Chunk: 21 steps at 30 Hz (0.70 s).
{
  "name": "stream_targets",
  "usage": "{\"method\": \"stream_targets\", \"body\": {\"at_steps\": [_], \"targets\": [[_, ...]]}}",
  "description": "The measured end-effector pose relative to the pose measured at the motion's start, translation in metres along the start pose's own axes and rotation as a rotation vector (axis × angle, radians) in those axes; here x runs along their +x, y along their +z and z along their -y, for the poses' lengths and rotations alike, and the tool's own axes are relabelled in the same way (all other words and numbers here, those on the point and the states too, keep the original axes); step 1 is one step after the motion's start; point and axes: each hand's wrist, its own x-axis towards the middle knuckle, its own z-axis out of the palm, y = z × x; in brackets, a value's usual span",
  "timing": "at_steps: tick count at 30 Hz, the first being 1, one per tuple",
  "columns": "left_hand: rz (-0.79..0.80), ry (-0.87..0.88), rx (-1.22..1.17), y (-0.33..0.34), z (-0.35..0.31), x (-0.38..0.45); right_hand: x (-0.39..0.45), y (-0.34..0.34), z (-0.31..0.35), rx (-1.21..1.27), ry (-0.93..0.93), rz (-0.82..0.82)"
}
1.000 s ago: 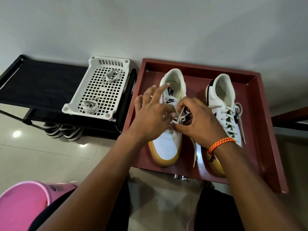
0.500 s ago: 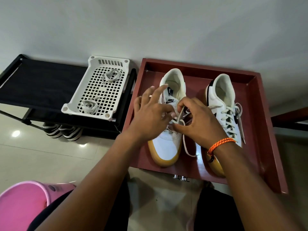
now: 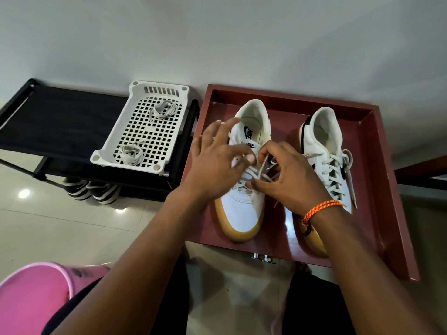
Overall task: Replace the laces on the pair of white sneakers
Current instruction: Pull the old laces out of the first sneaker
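Observation:
Two white sneakers with gum soles stand side by side in a dark red tray (image 3: 377, 180). Both my hands work over the lacing of the left sneaker (image 3: 242, 213). My left hand (image 3: 215, 165) lies on its left side, thumb and forefinger pinching at the eyelets while the other fingers spread upward. My right hand (image 3: 290, 180) pinches the white lace (image 3: 262, 165) of that shoe between thumb and fingers. The right sneaker (image 3: 326, 151) is fully laced, its loose lace ends hanging over its right side.
A white perforated basket (image 3: 116, 146) holding two bundled laces sits on a black shoe rack (image 3: 48, 122) to the left, with striped shoes under it. A pink bucket (image 3: 31, 293) is at the bottom left. The wall runs behind everything.
The loose lace end that hung down beside the left sneaker's toe has been drawn up into my right hand. Both hands have stayed over the lacing.

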Motion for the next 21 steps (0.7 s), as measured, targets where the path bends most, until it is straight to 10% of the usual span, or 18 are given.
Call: {"method": "stream_targets", "body": {"at_steps": [8,14,21], "targets": [[-0.028,-0.046,-0.104,-0.007,0.002,0.004,0.0,0.001,-0.001,0.021,0.0,0.003],[-0.111,-0.264,-1.071,-0.033,0.002,0.007,0.0,0.001,-0.003,0.04,0.003,-0.001],[0.006,-0.324,-1.439,-0.028,-0.007,0.005,-0.002,0.001,-0.003,0.038,0.032,0.015]]}}
